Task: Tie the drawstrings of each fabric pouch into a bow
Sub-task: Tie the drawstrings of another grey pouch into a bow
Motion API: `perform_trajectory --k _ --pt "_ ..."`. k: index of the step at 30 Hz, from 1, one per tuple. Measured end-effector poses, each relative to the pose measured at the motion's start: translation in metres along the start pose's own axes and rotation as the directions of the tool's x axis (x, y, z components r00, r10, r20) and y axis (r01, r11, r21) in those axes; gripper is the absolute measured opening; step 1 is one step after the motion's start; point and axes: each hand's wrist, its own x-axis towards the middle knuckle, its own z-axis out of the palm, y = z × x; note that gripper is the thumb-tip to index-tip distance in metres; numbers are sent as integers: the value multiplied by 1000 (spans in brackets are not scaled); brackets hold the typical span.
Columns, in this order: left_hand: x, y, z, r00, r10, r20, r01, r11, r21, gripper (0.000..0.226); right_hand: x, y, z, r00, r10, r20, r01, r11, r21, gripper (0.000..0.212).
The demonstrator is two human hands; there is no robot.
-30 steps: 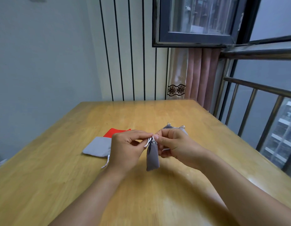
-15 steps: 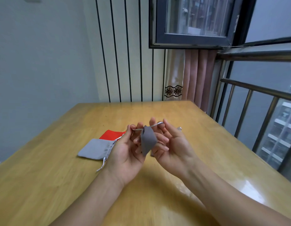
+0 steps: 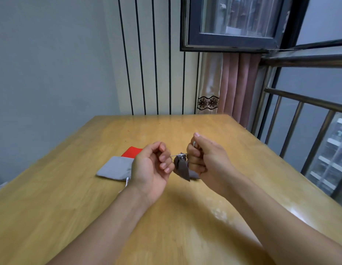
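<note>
A: Which step is this?
B: Looks like cinching. The left hand [image 3: 154,165] and right hand [image 3: 203,156] are both curled tight, each pinching one end of the white drawstring [image 3: 176,155], which runs taut between them. The grey pouch [image 3: 181,168] hangs from it in the gap between the two hands, above the table [image 3: 185,217].
A: And next?
B: Probably crossing the two ends and forming loops, keeping tension so the neck stays gathered.
A: Other pouches?
B: A light grey pouch [image 3: 114,168] lies flat just beyond the left wrist, its cord loose, with a red pouch [image 3: 131,151] partly under it. Something grey peeks from behind the right hand; can't tell what.
A: Any labels or writing?
B: None readable
</note>
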Motion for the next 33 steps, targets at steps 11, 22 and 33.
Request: perform_trajectory --k 11,22,33 --pt "0 -10 -26 938 191 290 -245 -225 943 11 0 7 -24 959 -188 211 271 396 -877 28" --pt "2 -7 -16 996 37 84 -86 688 721 31 4 9 -26 986 74 149 49 727 -685 42" --pt "-2 -5 -10 995 -52 82 32 972 231 21 6 12 -25 964 -131 232 264 574 -775 17"
